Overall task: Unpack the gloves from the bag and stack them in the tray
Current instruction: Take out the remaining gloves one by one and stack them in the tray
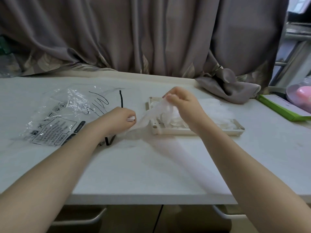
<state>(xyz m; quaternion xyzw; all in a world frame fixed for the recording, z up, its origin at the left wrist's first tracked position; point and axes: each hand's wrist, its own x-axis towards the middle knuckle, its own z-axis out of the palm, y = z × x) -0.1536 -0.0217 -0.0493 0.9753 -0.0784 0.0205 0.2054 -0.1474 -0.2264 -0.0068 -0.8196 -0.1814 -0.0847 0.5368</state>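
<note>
A clear plastic bag [55, 118] with black print lies flat on the white table, left of centre. A cream tray [198, 131] sits right of centre with thin clear gloves [217, 111] piled in it. One clear glove [156, 113] stretches between my hands across the tray's left edge. My left hand [122, 119] pinches its lower end just right of the bag. My right hand [183, 101] pinches its upper end above the tray.
A grey curtain [151, 36] hangs behind the table, its tail bunched on the far right corner. A green and white box [282, 108] and a clear bag with something pink [301, 95] sit at the right edge. Drawer handles show below the table front.
</note>
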